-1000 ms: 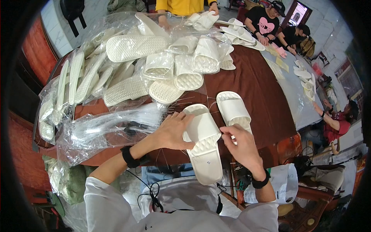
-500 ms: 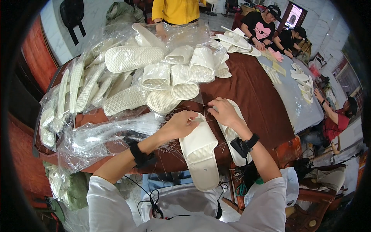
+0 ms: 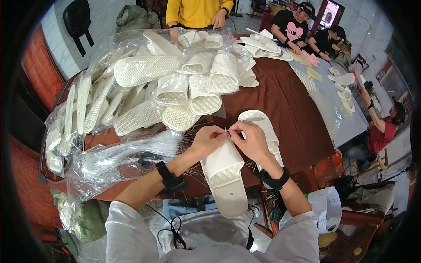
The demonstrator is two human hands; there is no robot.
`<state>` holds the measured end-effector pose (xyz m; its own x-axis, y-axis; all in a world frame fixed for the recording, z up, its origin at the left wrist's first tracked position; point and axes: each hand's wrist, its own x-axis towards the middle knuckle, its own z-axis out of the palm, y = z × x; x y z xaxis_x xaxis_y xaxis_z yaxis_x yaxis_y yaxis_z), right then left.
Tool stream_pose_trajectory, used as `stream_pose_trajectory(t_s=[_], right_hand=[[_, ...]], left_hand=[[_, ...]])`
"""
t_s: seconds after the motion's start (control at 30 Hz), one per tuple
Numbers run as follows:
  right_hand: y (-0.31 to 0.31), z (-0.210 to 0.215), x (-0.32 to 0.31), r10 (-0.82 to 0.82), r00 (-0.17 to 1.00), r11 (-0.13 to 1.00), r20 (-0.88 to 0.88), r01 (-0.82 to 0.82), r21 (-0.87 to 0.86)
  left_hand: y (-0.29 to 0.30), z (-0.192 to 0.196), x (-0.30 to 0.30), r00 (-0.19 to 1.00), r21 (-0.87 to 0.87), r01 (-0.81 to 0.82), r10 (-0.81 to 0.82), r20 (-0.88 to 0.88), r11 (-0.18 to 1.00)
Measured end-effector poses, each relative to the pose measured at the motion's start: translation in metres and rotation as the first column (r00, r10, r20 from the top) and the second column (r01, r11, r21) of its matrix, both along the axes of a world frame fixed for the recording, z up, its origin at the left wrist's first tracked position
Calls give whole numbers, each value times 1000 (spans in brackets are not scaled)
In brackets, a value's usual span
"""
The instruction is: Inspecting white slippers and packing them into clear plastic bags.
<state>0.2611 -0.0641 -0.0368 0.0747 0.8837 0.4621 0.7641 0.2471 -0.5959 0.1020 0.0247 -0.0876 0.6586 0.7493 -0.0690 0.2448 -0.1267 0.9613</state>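
A white slipper lies with its toe away from me and its heel over the table's near edge. At its toe end my left hand is closed in a pinch. My right hand pinches right beside it, the fingertips of both almost touching. A thin whitish plastic strand shows between them; most of it is hidden by the fingers. Just right of my right hand lies a second white slipper, partly covered by my wrist. Left of my left hand is a bundle of thin clear plastic strands in a bag.
Bagged white slippers are heaped across the left of the brown-clothed table. More slippers lie at its far edge. A person in yellow stands opposite. Several people work at a grey table on the right.
My hands have come together at the slipper's toe, both now pinching. The person in yellow has drawn a hand back from the heap. At right, a co-worker's hand has risen.
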Motion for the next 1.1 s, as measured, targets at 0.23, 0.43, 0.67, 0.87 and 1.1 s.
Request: stream_pose_trajectory(t_s=[0.23, 0.43, 0.67, 0.87, 1.1], right_hand=[[-5, -5, -8, -1, 995, 999, 101, -2, 33], [-4, -13, -20, -24, 990, 999, 140, 17, 51], [-5, -17, -24, -24, 986, 997, 166, 11, 76], [-2, -18, -22, 4, 962, 997, 272, -24, 71], [1, -16, -21, 22, 926, 996, 378, -54, 75]], left_hand=[[-5, 1, -17, 992, -44, 11, -6, 123, 999], [-8, -5, -22, 995, 80, -5, -2, 96, 997], [-18, -7, -18, 993, 157, -113, 109, 34, 981], [-19, -13, -15, 982, 173, -172, 154, 109, 970], [-18, -5, -15, 989, 138, -141, 134, 58, 980]])
